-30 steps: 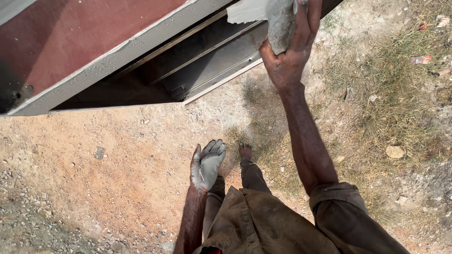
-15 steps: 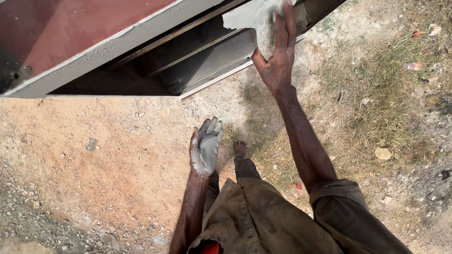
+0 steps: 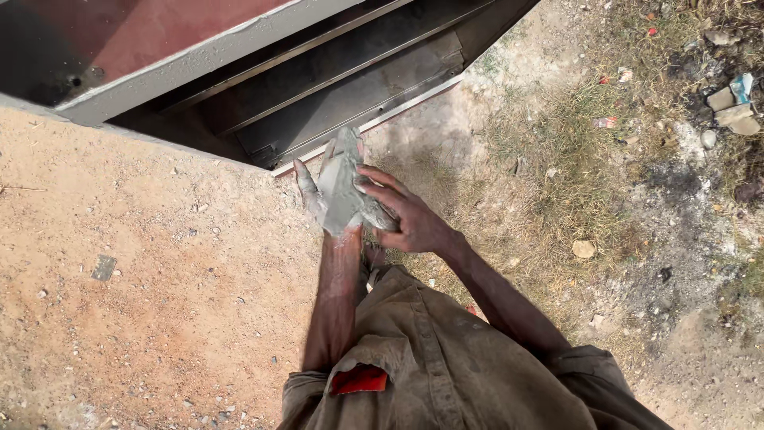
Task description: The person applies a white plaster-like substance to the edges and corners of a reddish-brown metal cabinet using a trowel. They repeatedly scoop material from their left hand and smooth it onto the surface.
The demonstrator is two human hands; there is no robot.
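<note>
Putty, grey and wet, a soft lump (image 3: 344,191) piled on open left hand (image 3: 330,199), palm up, fingers (image 3: 305,181) spread wide and smeared w/ same grey paste. Right hand (image 3: 406,219) pressed against lump's right side, fingers (image 3: 374,185) narrow, curled over it, pinching or scraping some off; can't tell how much is gripped. Both hands held just in front of dark grey metal frame w/ stepped channels (image 3: 350,84), its red-brown painted panel (image 3: 151,32) at upper left; sandy orange ground (image 3: 143,302) below, dry grass patch (image 3: 573,175) to right w/ small stones & litter. Best done, by judgement: keep left palm level so lump doesn't slide, take small dabs w/ fingertips, knead till smooth, avoid dropping paste in sand, since grit would spoil it.
</note>
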